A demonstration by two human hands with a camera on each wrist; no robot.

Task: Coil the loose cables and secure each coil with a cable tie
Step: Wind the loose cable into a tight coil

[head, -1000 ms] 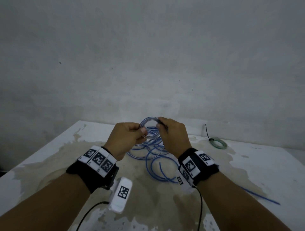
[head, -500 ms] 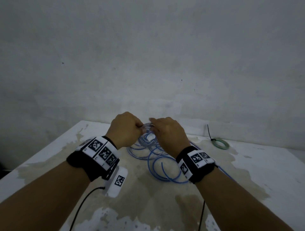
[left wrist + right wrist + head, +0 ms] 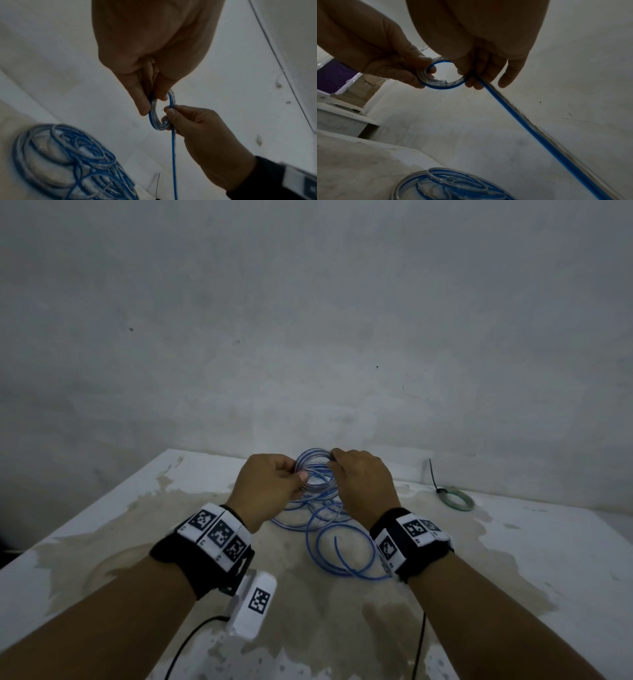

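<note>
Above the table, both hands hold a small ring-shaped coil of blue cable [image 3: 313, 470]. My left hand [image 3: 296, 474] pinches the coil's left side between thumb and fingers. My right hand [image 3: 334, 462] pinches its right side, where a single blue strand [image 3: 530, 128] runs from the coil [image 3: 443, 85] down toward the table. In the left wrist view the coil [image 3: 160, 124] stands edge-on between the two hands. Under the hands, the loose cable [image 3: 337, 549] lies in several wide loops on the table.
A small green coil [image 3: 457, 499] with a black cable tie [image 3: 432, 474] sticking up lies at the back right of the stained white table [image 3: 531, 559]. A grey wall stands right behind the table. Black wrist-camera leads hang below both forearms.
Half a second ago the hands were close together over the coil. They have now drawn a little apart and the coil shows as an open ring between them.
</note>
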